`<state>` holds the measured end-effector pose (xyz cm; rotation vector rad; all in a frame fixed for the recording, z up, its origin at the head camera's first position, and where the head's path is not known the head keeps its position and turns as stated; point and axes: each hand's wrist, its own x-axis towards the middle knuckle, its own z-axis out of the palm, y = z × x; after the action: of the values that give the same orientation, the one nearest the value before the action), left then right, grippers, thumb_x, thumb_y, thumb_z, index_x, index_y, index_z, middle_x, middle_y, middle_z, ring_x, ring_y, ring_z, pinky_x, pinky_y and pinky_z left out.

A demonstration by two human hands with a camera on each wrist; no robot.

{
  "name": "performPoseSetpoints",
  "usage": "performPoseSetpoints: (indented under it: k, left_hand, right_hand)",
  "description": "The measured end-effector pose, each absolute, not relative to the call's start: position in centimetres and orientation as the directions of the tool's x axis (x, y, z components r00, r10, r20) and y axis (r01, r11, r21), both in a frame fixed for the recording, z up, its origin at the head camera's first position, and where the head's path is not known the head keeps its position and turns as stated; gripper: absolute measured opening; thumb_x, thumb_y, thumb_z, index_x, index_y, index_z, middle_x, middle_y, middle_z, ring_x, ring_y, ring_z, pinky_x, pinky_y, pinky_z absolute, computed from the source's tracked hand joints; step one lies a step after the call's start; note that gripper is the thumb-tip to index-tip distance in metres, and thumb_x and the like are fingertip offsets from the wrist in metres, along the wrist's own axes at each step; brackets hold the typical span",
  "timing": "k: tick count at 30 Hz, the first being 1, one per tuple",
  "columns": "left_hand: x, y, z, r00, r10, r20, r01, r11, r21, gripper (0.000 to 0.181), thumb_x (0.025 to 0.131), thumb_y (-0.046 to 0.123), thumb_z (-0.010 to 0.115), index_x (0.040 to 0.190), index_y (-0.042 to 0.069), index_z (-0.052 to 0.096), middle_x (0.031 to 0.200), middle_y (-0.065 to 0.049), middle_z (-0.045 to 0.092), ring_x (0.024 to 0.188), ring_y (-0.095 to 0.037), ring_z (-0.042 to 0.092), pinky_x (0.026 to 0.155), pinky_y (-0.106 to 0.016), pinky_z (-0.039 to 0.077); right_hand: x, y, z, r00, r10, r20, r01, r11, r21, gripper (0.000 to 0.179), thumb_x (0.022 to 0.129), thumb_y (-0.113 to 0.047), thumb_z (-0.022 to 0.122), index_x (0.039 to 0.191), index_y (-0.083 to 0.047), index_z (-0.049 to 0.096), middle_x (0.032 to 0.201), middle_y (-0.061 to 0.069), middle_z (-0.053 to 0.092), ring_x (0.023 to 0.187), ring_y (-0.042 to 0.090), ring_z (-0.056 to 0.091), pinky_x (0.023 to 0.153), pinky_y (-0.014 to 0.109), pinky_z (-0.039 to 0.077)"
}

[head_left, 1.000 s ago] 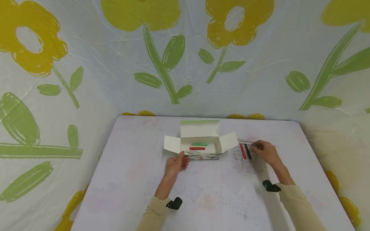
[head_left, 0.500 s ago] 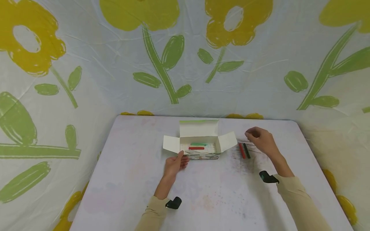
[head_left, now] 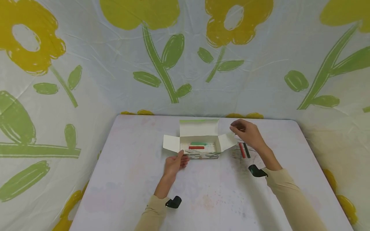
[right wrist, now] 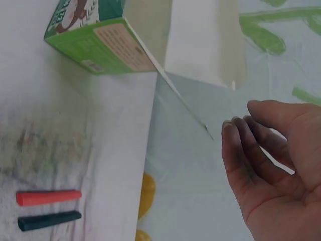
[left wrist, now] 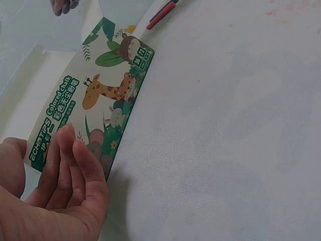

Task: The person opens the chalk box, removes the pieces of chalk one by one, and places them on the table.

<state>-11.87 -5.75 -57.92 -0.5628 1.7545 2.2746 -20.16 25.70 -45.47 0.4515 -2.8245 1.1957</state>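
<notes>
An open cardboard box of colored chalk, printed with animals, stands on the table with its lid and side flaps spread. My left hand pinches its front wall near the left corner, thumb at the rim and fingers against the printed face. Inside lie a red chalk, a green chalk and paler pieces. My right hand hovers by the box's right flap, fingers loosely bent with nothing between them in the right wrist view. Below it lie a red chalk and a dark green chalk.
Dark chalk smudges mark the white table around the two loose chalks. Beyond the table's far edge hangs a flower-printed cloth. Black wrist cameras sit on both sleeves.
My right hand has lifted from beside the two loose chalks and moved left and away, up to the box's right flap. The left hand stays on the box.
</notes>
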Motion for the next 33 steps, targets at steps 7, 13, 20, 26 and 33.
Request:
performPoseSetpoints:
  k: [7,13,20,26,33]
  left_hand:
    - [-11.9,-5.6,-58.0,-0.902,-0.071,-0.427,-0.396,-0.261,0.88,0.052,0.104,0.036,0.064,0.107,-0.015,0.071,0.092,-0.015,0.077,0.071,-0.008,0.068,0.067,-0.022,0.058]
    - [-12.0,-5.5,-58.2,-0.901,-0.084,-0.426,-0.394,-0.255,0.883,0.051,0.103,0.036,0.064,0.105,-0.015,0.072,0.09,-0.014,0.077,0.07,-0.009,0.069,0.065,-0.02,0.058]
    - [-11.9,-5.6,-58.1,-0.904,-0.079,-0.42,-0.388,-0.262,0.884,0.05,0.104,0.035,0.064,0.105,-0.015,0.071,0.092,-0.016,0.076,0.07,-0.008,0.068,0.065,-0.019,0.057]
    - [-11.9,-5.6,-58.1,-0.906,-0.076,-0.415,-0.383,-0.267,0.884,0.053,0.104,0.035,0.063,0.108,-0.017,0.07,0.096,-0.02,0.076,0.071,-0.008,0.068,0.065,-0.019,0.056]
    - [-11.9,-5.6,-58.1,-0.9,-0.084,-0.427,-0.394,-0.262,0.881,0.053,0.103,0.036,0.064,0.107,-0.016,0.071,0.094,-0.018,0.076,0.07,-0.009,0.068,0.065,-0.02,0.057]
  right_hand:
    - [-20.7,23.3,-47.0,-0.922,-0.354,0.159,-0.355,0.603,-0.715,0.022,0.102,-0.012,0.067,0.116,0.005,0.068,0.104,0.018,0.072,0.096,0.035,0.07,0.085,0.05,0.058]
    - [-20.9,21.4,-48.4,-0.888,-0.439,0.135,-0.389,0.562,-0.73,0.022,0.1,-0.01,0.068,0.116,0.005,0.068,0.102,0.015,0.072,0.096,0.031,0.07,0.086,0.048,0.059]
    - [-20.9,19.3,-50.0,-0.845,-0.526,0.099,-0.424,0.546,-0.723,0.018,0.098,-0.004,0.069,0.113,0.006,0.068,0.101,0.015,0.072,0.095,0.03,0.069,0.085,0.046,0.059]
    - [-21.2,17.7,-51.4,-0.816,-0.577,0.024,-0.421,0.565,-0.71,0.019,0.097,-0.003,0.07,0.111,0.009,0.068,0.1,0.014,0.071,0.091,0.026,0.066,0.085,0.044,0.059]
    - [-21.5,16.4,-52.3,-0.742,-0.67,-0.025,-0.462,0.538,-0.706,0.017,0.097,-0.004,0.07,0.108,0.01,0.068,0.095,0.012,0.07,0.087,0.022,0.065,0.079,0.039,0.056]
